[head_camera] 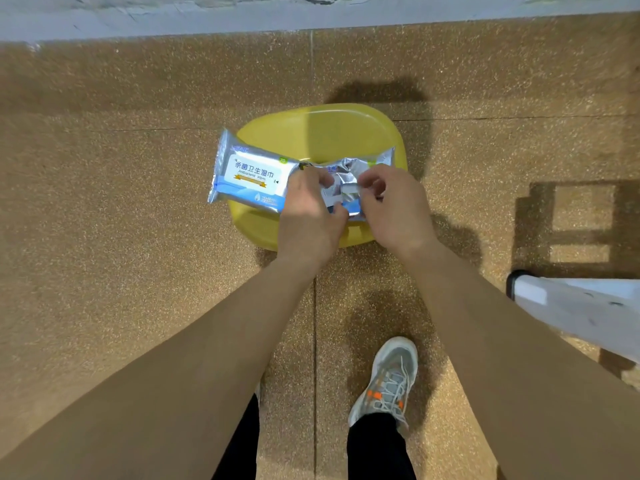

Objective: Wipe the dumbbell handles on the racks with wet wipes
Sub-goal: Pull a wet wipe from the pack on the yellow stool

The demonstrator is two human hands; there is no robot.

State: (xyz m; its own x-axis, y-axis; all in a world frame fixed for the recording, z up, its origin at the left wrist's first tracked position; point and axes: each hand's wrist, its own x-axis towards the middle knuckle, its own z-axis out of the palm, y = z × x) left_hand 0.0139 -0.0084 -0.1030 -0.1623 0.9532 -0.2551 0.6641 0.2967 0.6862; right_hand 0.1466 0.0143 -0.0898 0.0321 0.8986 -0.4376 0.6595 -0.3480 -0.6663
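A silver and blue pack of wet wipes point(251, 174) lies across a yellow plastic stool point(322, 133), its left end hanging past the seat's edge. My left hand point(308, 209) grips the crumpled right half of the pack. My right hand point(391, 206) pinches the pack's foil at its right part, thumb and forefinger closed on it. Whether a wipe is showing at the opening I cannot tell. No dumbbells or racks are in view.
The stool stands on speckled tan rubber flooring point(121, 237). A grey wall base point(173, 26) runs along the top. A white metal frame point(571, 310) juts in at the right. My right shoe point(388, 379) is below the stool.
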